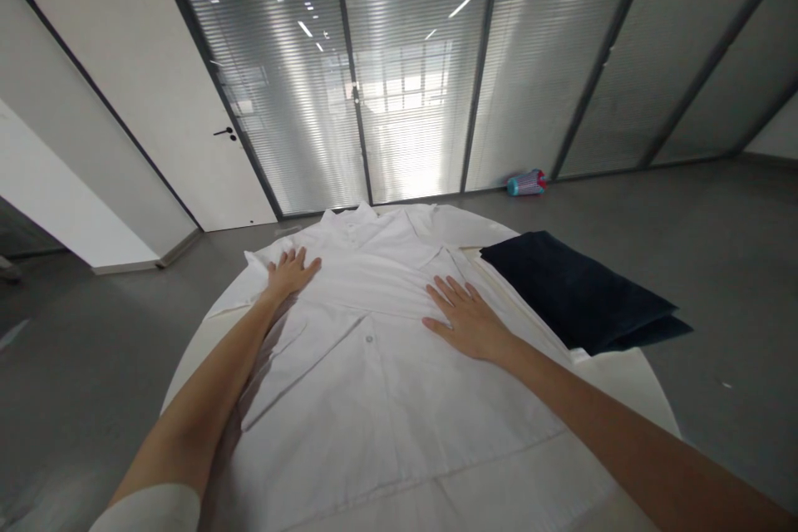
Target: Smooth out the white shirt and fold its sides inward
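A white button-up shirt (374,374) lies spread over a round white table, its collar at the far edge and its hem toward me. My left hand (292,273) rests flat on the shirt's upper left part, thumb stretched to the right. On the right half, my right hand (467,317) presses down on the fabric with fingers spread. Neither hand grips anything. Soft wrinkles run across the cloth between them, and one button shows near the middle.
Folded dark navy cloth (573,291) lies at the table's right, overhanging its edge. The pale tabletop (629,374) shows beside it. A blue, pink and red bundle (527,183) is on the floor by the glass partition (411,83). A white door (187,100) stands at left.
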A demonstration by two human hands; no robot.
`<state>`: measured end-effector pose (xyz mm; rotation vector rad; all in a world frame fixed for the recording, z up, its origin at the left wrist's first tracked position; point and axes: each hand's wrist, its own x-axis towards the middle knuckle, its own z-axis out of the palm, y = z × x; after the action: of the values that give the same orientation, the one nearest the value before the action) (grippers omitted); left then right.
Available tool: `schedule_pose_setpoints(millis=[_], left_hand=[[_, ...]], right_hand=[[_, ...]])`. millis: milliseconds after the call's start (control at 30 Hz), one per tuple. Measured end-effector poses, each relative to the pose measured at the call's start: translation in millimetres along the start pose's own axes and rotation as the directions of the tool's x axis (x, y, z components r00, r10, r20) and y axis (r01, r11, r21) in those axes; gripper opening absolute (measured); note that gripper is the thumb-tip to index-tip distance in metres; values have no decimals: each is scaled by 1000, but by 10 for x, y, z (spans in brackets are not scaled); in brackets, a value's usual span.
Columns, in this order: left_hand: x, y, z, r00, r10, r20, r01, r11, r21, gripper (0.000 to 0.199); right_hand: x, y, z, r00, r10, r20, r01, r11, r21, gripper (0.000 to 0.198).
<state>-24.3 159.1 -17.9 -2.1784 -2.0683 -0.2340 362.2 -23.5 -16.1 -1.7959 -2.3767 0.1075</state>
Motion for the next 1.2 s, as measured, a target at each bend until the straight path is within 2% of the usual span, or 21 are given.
schedule_pose_setpoints(millis=[67,200,267,333,400,433,533,667,733,833,933,1000,1100,1200], left_hand=[[54,-63,-33,994,3,105,-5,1000,16,82],[168,-86,-192,984,48,172,-63,994,85,81],[209,-48,-260,992,44,120,-56,993,103,76],[247,-3,-268,998,62,-13,-60,992,113,66],[295,28,-204,988,105,-117,-92,990,112,59],[325,36,-152,985,122,-124,-109,989,103,60],[434,25,18,994,112,-14,-112,993,43,71],[562,-31,138,987,66,144,-68,998,5,75],[587,-56,148,985,54,166,-54,999,-1,76],[583,-67,136,985,47,167,-42,998,-37,77],[606,-33,91,996,23,92,-8,987,-161,68],[686,18,27,1000,-21,-9,17,952,-306,55],[918,131,-111,988,-119,-101,45,836,-547,40],[1196,269,-221,978,-189,-85,76,709,-701,33]], right_hand=[[1,-5,-15,1000,0,13,0,1000,0,82],[-2,4,-12,1000,-9,14,9,1000,-3,81],[-8,7,-4,1000,-15,5,15,1000,-8,81],[-13,-4,-12,999,-27,-23,26,999,-18,80],[-11,-36,-45,996,-43,-75,40,998,-39,80],[-6,-58,-68,993,-50,-108,45,998,-53,80],[24,-117,-127,982,-74,-172,61,995,-82,81],[54,-104,-98,994,-70,-80,66,997,-49,87],[53,-68,-55,998,-51,-37,50,998,-33,88],[47,-28,-11,998,-43,-35,43,999,-20,88],[48,-22,3,998,-46,-53,46,999,-1,86],[50,-29,4,997,-48,-62,48,999,4,85],[48,-34,7,997,-48,-67,48,999,-9,85],[40,-27,16,995,-54,-87,53,999,-10,83]])
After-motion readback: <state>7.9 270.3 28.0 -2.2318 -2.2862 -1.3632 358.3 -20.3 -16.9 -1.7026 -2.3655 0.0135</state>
